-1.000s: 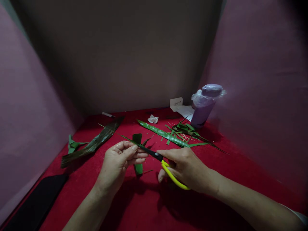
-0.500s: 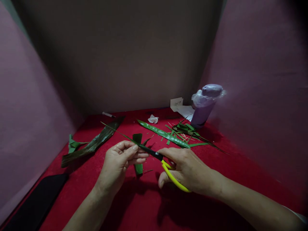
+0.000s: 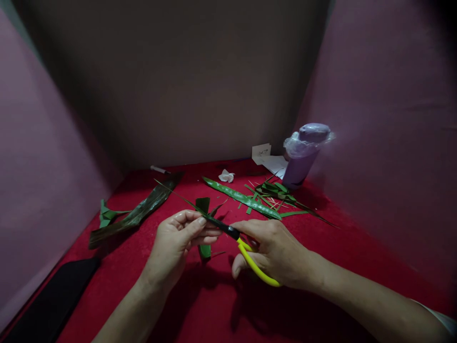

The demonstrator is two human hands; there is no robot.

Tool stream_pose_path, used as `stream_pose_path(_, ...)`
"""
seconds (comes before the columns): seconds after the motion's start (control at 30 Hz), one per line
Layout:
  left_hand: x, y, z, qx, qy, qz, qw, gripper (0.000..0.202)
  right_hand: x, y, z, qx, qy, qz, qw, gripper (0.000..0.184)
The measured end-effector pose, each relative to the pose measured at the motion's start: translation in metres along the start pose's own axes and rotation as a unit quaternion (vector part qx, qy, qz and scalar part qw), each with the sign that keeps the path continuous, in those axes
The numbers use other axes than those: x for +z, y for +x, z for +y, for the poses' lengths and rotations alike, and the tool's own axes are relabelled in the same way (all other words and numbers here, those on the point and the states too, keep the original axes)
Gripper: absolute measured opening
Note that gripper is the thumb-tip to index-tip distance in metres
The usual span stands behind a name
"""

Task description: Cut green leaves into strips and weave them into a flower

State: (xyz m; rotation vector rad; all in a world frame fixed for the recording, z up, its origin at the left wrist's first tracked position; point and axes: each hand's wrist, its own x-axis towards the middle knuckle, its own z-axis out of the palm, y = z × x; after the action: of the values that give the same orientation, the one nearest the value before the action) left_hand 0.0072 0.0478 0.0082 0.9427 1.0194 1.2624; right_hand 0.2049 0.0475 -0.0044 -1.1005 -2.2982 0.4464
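Observation:
Between thumb and fingers, my left hand point(image 3: 182, 236) pinches a thin green leaf strip point(image 3: 178, 196) whose pointed end sticks out to the upper left. My right hand point(image 3: 276, 252) grips scissors point(image 3: 255, 267) with yellow handles and dark blades. The blades reach left to the strip at my left fingertips; they look nearly closed. Past and below my left fingers show parts of a wider green leaf piece point(image 3: 203, 205), mostly hidden by the hand. A long green leaf point(image 3: 243, 196) lies on the red cloth beyond my hands.
Cut leaf scraps point(image 3: 276, 190) and thin sticks lie at the right, by a purple cup point(image 3: 302, 164) with clear plastic. A large dark leaf point(image 3: 137, 214), a folded leaf piece point(image 3: 107, 214) and a black flat object point(image 3: 57, 297) are at left. Crumpled tissue point(image 3: 226, 176) sits behind.
The scissors and my right hand have shifted slightly left. The strip's tip has moved a little to the right. Both hands keep their holds.

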Motion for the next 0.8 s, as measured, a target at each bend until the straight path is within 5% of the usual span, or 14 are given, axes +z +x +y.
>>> stream_pose_path(0.6,0.0009,-0.0024,-0.0004,-0.003,-0.012,-0.004,1.0,0.015,0.0058,-0.0012,0.0017,-0.01,0.037,0.005,0.999,0.048)
stream_pose_path(0.8,0.0004,-0.0011,-0.0025,-0.001,-0.009,-0.011,1.0,0.013,0.0051,-0.0006,-0.0005,0.0,0.047,-0.005,0.999,0.038)
